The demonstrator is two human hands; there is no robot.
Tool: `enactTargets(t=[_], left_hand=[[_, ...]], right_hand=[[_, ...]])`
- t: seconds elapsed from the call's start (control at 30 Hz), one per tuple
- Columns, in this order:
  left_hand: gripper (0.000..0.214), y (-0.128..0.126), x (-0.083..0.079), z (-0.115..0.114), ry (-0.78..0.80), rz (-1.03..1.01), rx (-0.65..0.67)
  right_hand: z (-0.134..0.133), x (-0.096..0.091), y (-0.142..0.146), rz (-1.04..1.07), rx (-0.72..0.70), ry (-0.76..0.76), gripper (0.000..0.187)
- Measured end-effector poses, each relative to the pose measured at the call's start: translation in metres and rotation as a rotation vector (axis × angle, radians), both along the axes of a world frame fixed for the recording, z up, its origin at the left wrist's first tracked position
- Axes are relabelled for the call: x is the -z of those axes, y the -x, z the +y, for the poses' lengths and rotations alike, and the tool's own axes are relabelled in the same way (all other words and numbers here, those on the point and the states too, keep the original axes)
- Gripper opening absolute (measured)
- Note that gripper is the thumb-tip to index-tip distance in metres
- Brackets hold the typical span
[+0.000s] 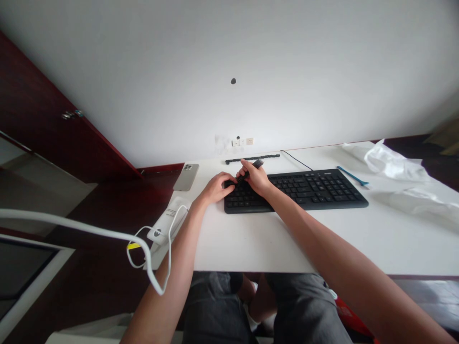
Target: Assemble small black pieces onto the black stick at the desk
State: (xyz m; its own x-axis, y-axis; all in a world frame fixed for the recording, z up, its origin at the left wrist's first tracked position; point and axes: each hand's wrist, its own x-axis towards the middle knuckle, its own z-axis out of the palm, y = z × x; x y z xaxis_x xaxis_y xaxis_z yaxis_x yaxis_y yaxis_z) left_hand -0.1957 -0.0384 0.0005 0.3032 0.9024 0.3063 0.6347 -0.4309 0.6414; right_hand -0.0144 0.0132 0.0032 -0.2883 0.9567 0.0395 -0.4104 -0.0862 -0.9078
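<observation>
A black full-size keyboard [311, 188] lies on the white table. At its upper left corner is my left hand [217, 187], its thumb and forefinger bent around the dark edge there. My right hand [253, 177] is closed on a slim black tool [258, 163] above the left keys; the tool slants down toward my left fingers. Its working tip is too small and dark to make out. Behind the keyboard lies a narrow black strip [253, 159] with a bumpy top, like a row of keycaps.
Right of the keyboard lies a blue brush-like tool [353, 177], beside crumpled white plastic wrapping [390, 162]. A phone [186, 177] rests at the table's far left corner. Nearer me, a white power strip [167, 222] with a looping white cable [147, 253] sits by the left edge.
</observation>
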Motion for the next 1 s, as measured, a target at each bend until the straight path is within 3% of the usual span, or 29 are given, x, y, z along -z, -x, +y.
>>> enactTargets(t=[0.17, 0.57, 0.83, 1.0], left_hand=[[0.021, -0.002, -0.003, -0.001, 0.028, 0.013, -0.008], [0.016, 0.003, 0.006, 0.002, 0.029, -0.007, -0.025], [0.005, 0.001, 0.009, 0.006, -0.047, -0.046, -0.099], [0.008, 0.002, 0.003, 0.004, -0.066, 0.011, -0.161]], right_hand=[[0.006, -0.003, -0.010, -0.027, 0.092, 0.050, 0.045], [-0.002, -0.004, -0.006, -0.281, 0.063, -0.318, 0.054], [-0.011, -0.014, -0.017, -0.569, 0.200, -0.521, 0.052], [-0.005, -0.015, -0.023, -0.537, 0.287, -0.442, 0.048]])
